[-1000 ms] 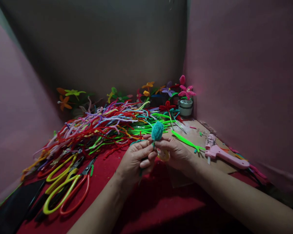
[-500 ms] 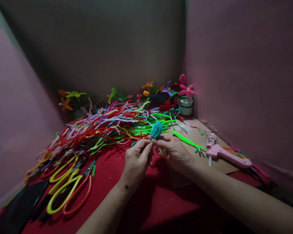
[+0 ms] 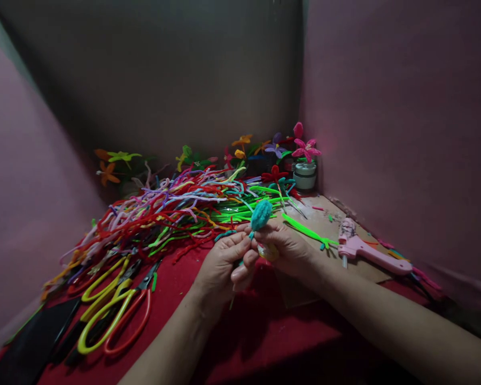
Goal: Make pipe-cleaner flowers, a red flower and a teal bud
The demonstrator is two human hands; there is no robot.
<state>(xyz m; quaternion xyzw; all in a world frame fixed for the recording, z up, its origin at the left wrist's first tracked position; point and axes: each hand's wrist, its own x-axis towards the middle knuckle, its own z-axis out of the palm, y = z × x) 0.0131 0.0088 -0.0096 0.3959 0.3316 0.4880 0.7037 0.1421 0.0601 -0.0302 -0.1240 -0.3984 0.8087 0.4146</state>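
Note:
A teal fuzzy pipe-cleaner flower bud (image 3: 261,215) stands upright, leaning slightly right, between my hands. Closed around its stem just below the bud, my left hand (image 3: 224,262) pinches with thumb and forefinger. A thin green end shows under that hand. My right hand (image 3: 288,246) is closed as well, its fingertips at the base of the bud. Beneath its fingers sits a small round yellowish, shiny thing (image 3: 268,251), perhaps a roll of tape, partly hidden by the fingers.
A heap of coloured pipe cleaners (image 3: 176,198) lies behind my hands. Scissors with red handles (image 3: 127,347) and yellow-handled tools (image 3: 104,321) lie left. A pink glue gun (image 3: 369,254) rests right on a board (image 3: 332,214). A potted pink flower (image 3: 306,149) stands at the back.
The bud has shifted slightly right and tilts more. My left hand has turned, its lower fingers now more visible. More of the yellowish round thing shows under the right fingers.

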